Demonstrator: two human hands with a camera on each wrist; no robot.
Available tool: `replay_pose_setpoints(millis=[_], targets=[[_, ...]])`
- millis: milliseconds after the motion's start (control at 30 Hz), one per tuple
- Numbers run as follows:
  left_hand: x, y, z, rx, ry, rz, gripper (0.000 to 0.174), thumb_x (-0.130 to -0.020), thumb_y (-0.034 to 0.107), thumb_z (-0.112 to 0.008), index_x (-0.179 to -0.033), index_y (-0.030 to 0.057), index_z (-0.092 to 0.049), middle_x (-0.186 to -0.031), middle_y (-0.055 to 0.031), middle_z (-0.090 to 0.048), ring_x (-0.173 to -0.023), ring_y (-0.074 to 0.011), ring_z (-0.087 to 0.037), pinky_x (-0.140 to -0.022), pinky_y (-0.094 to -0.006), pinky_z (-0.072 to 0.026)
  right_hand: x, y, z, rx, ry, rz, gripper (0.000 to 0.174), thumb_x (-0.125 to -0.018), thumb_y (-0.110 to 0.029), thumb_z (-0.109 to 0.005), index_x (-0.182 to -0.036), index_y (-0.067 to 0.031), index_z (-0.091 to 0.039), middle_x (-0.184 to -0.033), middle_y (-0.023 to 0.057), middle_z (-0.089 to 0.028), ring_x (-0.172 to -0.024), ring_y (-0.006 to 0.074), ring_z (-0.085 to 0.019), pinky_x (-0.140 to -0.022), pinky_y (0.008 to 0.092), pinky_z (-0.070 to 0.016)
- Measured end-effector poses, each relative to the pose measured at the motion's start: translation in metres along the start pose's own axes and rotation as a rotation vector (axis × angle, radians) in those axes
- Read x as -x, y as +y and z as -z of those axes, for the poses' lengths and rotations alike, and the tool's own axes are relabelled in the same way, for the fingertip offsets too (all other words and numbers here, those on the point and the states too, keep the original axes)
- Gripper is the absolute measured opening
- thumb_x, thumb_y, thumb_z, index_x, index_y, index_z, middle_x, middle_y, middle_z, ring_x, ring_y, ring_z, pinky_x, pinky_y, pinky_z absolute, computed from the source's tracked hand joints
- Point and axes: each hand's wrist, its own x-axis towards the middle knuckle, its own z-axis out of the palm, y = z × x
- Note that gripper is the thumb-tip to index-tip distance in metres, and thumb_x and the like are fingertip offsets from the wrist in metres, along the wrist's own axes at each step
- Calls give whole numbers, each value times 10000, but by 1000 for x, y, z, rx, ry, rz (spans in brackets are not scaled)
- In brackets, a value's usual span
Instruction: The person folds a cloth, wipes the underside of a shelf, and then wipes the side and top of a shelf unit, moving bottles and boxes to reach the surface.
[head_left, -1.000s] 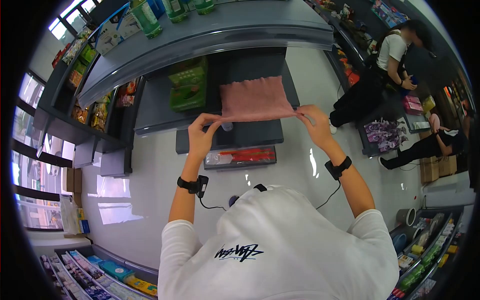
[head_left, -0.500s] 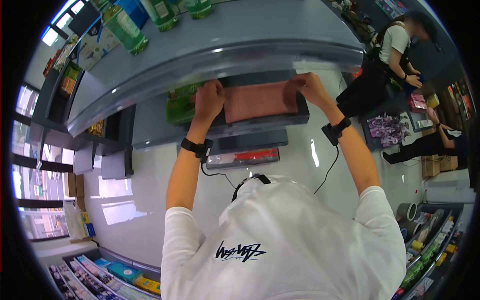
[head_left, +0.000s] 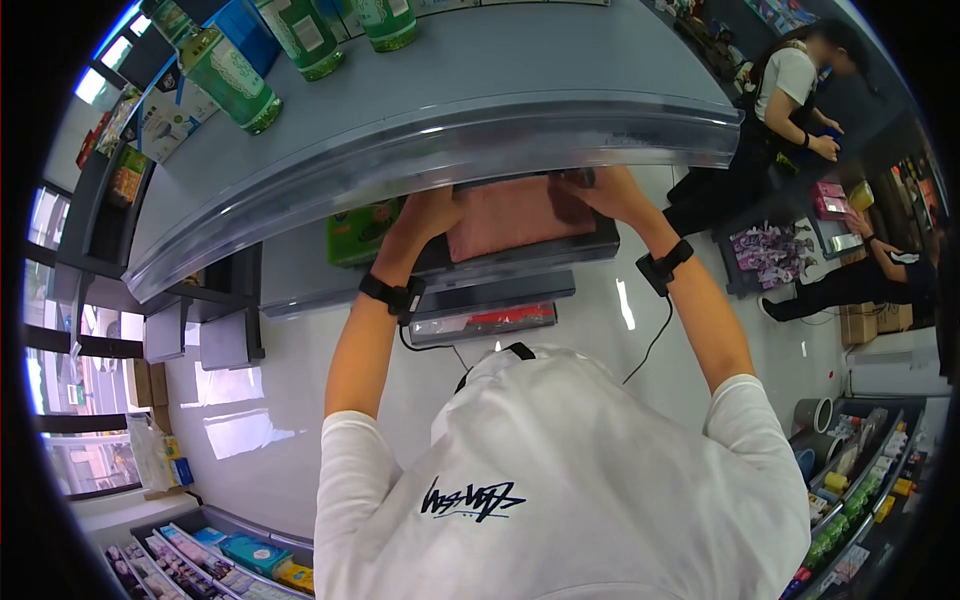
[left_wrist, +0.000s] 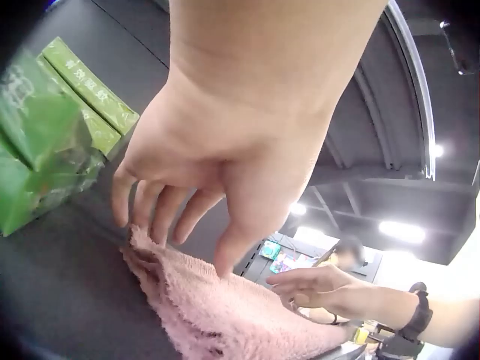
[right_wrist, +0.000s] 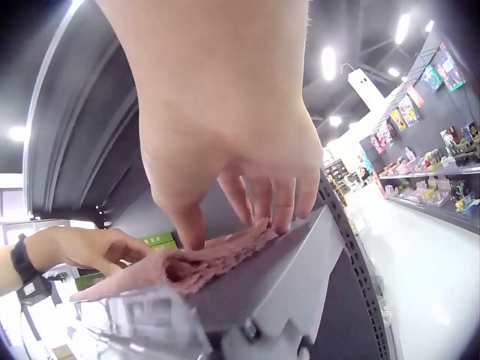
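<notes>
Well, pink towel (head_left: pixel 505 225): on the shelf (head_left: pixel 300 265), near its front edge
Long axis: left to right, along that edge
Left grip (left_wrist: pixel 217 154): loosely open, touching towel's left end
Right grip (right_wrist: pixel 232 150): loosely open, touching right end

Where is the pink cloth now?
In the head view, the cloth lies on the shelf below the bottles, between the left hand and the right hand, to the right of the green packs.

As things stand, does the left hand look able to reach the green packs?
Probably yes: the left hand is close beside the green packs, with nothing visible between, though its fingers touch the pink cloth.
</notes>
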Motion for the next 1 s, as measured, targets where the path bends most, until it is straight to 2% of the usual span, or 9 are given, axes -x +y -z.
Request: replay_pose_setpoints(millis=[100,167,267,333,400,467,600,800,1000], targets=[[-13,13,4,19,-148,3,518,-795,187,-838,-1232,-22,-654,-1107,-182,-745,-1048,-344,-731,-921,-448,-559,-10,18,-3,-79,-250,-113,499,-845,-253,-847,-1267,-33,-698,-1215,192,-737,-1109,374,-715,-947,434,-556],[-33,27,22,133,-624,347,615,-747,261,-897,-1242,-17,-660,-1040,-153,-753,-937,-291,-736,-882,-417,-566,-15,15,4,-120,-308,-142,497,-830,-254,-849,-1248,-27,-706,-1188,195,-741,-1102,363,-718,-950,430,-556],[-45,20,19,107,-794,353,558,-745,264,-897,-1192,2,-691,-991,-130,-748,-866,-256,-724,-838,-382,-570,-26,12,9,-117,-459,-240,481,-809,-241,-848,-1212,-12,-719,-1125,191,-746,-1083,332,-719,-947,420,-556],[-48,27,26,68,-782,331,532,-744,267,-896,-1170,11,-705,-997,-137,-756,-876,-268,-730,-826,-378,-571,-25,15,7,-76,-551,-304,468,-802,-226,-844,-1195,-2,-723,-1089,184,-747,-1070,312,-718,-940,414,-554],[-41,24,23,32,-773,309,507,-744,271,-895,-1148,20,-719,-1002,-143,-764,-886,-280,-735,-815,-373,-573,-19,18,5,-22,-384,-192,386,-814,-162,-804,-1150,11,-726,-1021,171,-736,-1010,286,-705,-891,412,-549],[-22,3,5,-165,-46,3,359,-796,218,-854,-1074,30,-726,-986,-155,-768,-852,-302,-734,-775,-395,-564,-23,17,12,-86,-279,-230,354,-828,-132,-787,-1146,8,-720,-1024,167,-736,-1001,287,-705,-882,426,-546],[-16,57,55,123,-55,19,291,-835,142,-795,-1085,40,-686,-1008,-185,-739,-873,-373,-711,-783,-472,-548,-8,-8,27,-282,37,-189,282,-852,-29,-726,-1134,-23,-710,-1049,157,-737,-987,319,-707,-910,471,-533],[34,67,33,-153,-131,-181,290,-743,74,-735,-1018,75,-643,-1121,-93,-641,-1138,-306,-591,-966,-456,-454,39,9,15,30,-115,216,321,-808,3,-716,-1115,-89,-729,-1194,77,-722,-1171,331,-634,-1053,449,-469],[33,80,75,-125,-481,-104,390,-781,165,-740,-1162,93,-705,-1128,-111,-650,-1201,-315,-590,-1017,-466,-456,44,-5,43,218,-183,240,380,-756,-49,-739,-1133,-92,-728,-1297,71,-698,-1226,347,-604,-1131,445,-442]])
